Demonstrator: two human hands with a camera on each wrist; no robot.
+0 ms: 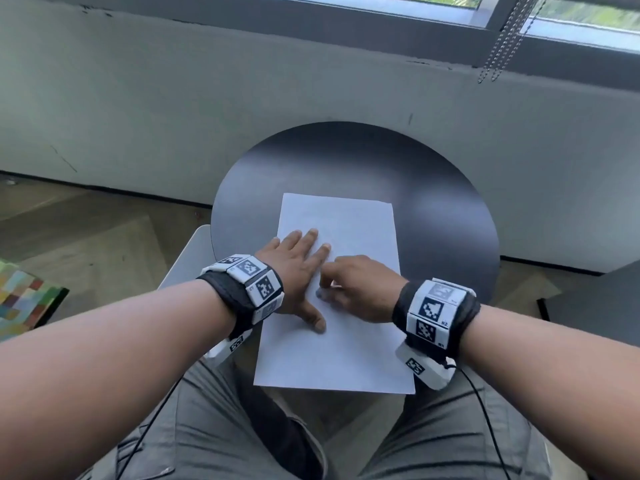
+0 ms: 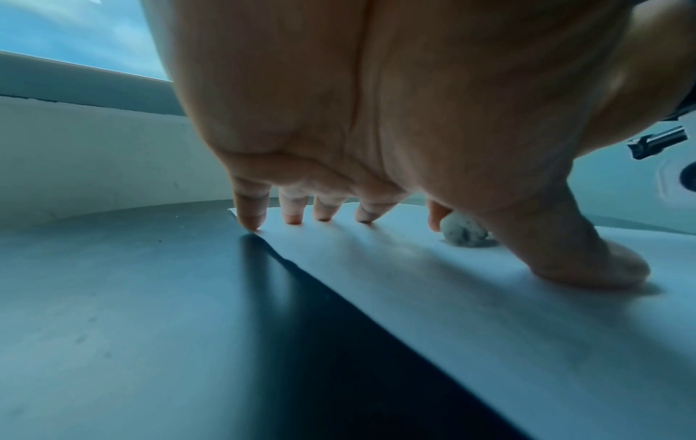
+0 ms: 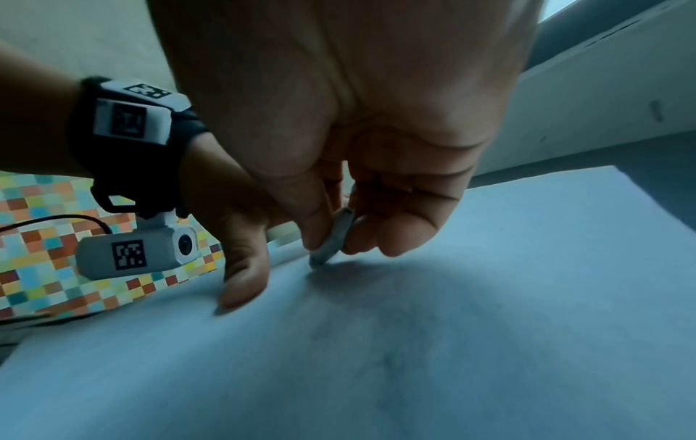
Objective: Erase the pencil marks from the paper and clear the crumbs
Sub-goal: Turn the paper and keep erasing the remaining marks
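Note:
A white sheet of paper [image 1: 341, 327] lies on a round dark table [image 1: 436, 188]. My left hand [image 1: 299, 268] presses flat on the sheet's left side, fingers spread and straight, thumb [image 2: 587, 262] down on the paper [image 2: 489, 312]. My right hand [image 1: 349, 289] pinches a small grey, smudged eraser [image 3: 333, 235] between thumb and fingers, its tip touching the paper [image 3: 414, 342] just right of my left hand. The eraser [image 2: 463, 230] shows beyond my left thumb. Faint grey pencil smudges show on the sheet near the eraser in the right wrist view. Crumbs are too small to make out.
The table stands against a grey wall [image 1: 173, 116] under a window, with bead chains [image 1: 502, 46] hanging at the right. The paper's near edge overhangs the table above my lap. A multicoloured checked mat [image 1: 20, 299] lies on the floor to the left.

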